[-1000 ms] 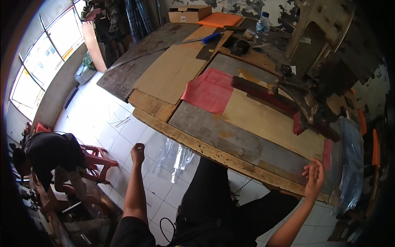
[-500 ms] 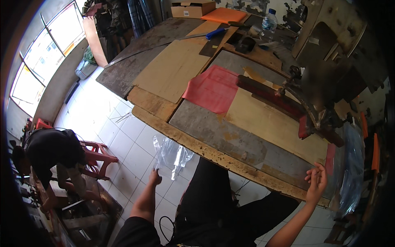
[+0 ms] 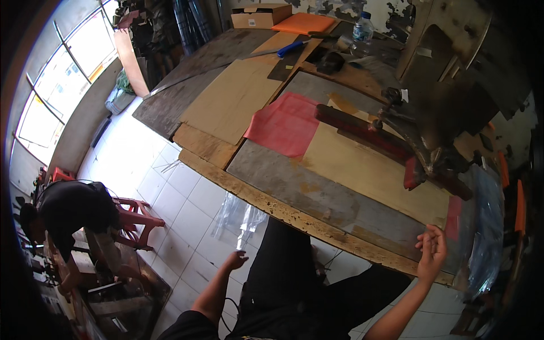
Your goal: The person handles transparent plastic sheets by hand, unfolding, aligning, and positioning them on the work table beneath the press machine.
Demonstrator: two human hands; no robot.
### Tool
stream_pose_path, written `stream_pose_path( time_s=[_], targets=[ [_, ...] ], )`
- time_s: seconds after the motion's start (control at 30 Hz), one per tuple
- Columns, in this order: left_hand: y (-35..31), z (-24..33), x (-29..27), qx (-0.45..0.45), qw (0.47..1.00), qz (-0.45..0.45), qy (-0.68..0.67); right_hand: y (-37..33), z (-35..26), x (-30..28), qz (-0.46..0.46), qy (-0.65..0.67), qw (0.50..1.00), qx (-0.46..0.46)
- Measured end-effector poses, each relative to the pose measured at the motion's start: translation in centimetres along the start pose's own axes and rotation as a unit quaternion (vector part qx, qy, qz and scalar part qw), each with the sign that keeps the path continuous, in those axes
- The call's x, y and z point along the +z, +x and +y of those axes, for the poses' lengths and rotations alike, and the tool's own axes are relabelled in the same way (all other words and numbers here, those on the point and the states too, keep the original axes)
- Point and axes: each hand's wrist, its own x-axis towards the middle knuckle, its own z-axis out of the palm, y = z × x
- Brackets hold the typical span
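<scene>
Landmark: red-black bar across bench. Pink sheet at bar's left end, a strip also showing near its right end. Tan sheet along bar's near side. Right hand nearer than bar's right end, at bench edge, fingers loosely bent and apart, nothing seen in it; contact unclear. Left hand well nearer than bar, off bench, just beside clear plastic; cannot tell whether closed. Bottle beyond bar.
</scene>
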Motion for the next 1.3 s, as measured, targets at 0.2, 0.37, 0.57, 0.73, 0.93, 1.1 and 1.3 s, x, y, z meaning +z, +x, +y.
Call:
stream_pose_path(
  time_s=[0.2, 0.37, 0.57, 0.73, 0.93, 1.1, 1.3],
  targets=[
    [-0.8, 17.1, -12.5, 0.124, 0.904, 0.399, -0.095, -0.3, -0.7, 0.1, 0.013, -0.022, 1.000, 0.000],
    [-10.6, 33.1, -22.2, 0.252, 0.700, 0.647, -0.165, -0.3, -1.1, 0.2, 0.011, -0.026, 1.000, 0.003],
    [-16.6, 44.9, -22.4, 0.509, 0.658, 0.553, -0.051, -0.2, -1.0, 0.4, 0.023, -0.032, 0.999, -0.003],
    [-14.7, 51.0, -20.2, 0.590, 0.687, 0.417, 0.078, -0.2, -1.9, -0.2, -0.031, -0.146, 0.984, -0.100],
    [-13.5, 51.1, -18.7, 0.545, 0.746, 0.369, 0.101, -1.7, -2.3, 0.4, 0.152, -0.245, 0.935, -0.206],
    [-13.0, 51.2, -18.4, 0.547, 0.751, 0.351, 0.119, -1.8, -2.9, -0.1, 0.061, -0.398, 0.892, -0.204],
    [-12.5, 51.5, -17.7, 0.550, 0.746, 0.363, 0.097, -1.3, -3.3, -0.4, 0.042, -0.377, 0.903, -0.201]
  ],
)
